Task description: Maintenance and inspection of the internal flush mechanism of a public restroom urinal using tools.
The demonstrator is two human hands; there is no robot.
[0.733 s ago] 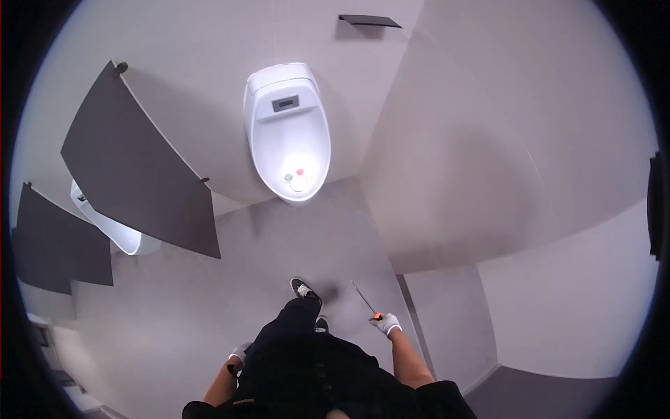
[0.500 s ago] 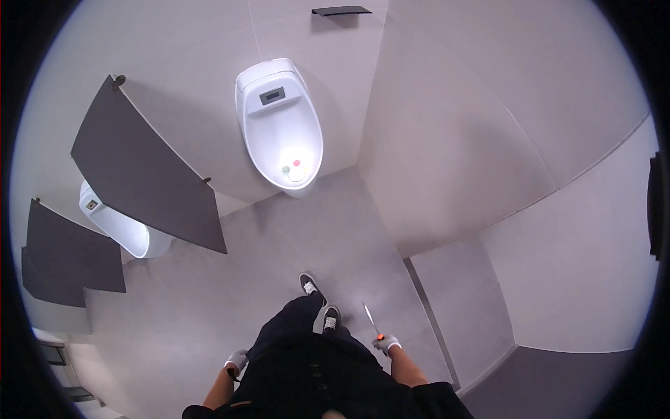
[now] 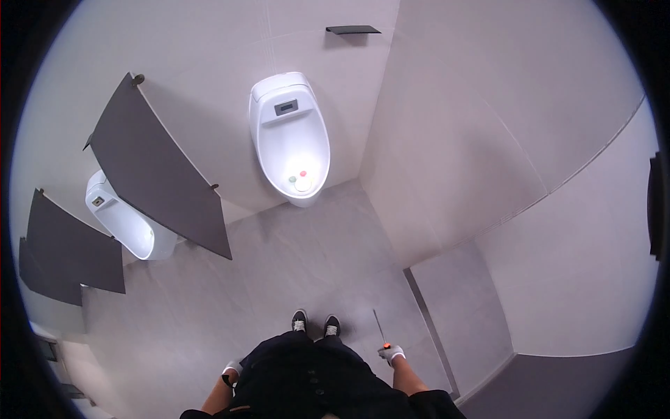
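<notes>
My right hand (image 3: pixel 391 355) wears a pale glove and is closed on the orange handle of a thin metal tool (image 3: pixel 379 322), perhaps a screwdriver, pointing forward over the floor. My left hand (image 3: pixel 232 369), also gloved, hangs at my left hip, its fingers mostly hidden by dark clothing. Ahead on the wall is a white urinal (image 3: pixel 279 146) with a grey sensor panel (image 3: pixel 286 106); small red and green round pieces and a pale disc (image 3: pixel 302 184) lie in its bowl.
Grey partitions (image 3: pixel 160 167) stand at the left, with a second urinal (image 3: pixel 125 223) between them. A dark shelf (image 3: pixel 353 30) is on the wall above. A tiled wall (image 3: pixel 447 126) runs along the right, with a grey step or ledge (image 3: pixel 453 300) at its foot. My shoes stand on grey flooring (image 3: pixel 181 314).
My feet have drawn together, side by side. My right hand with the tool has shifted slightly right and down in the view. My left hand stays at my hip.
</notes>
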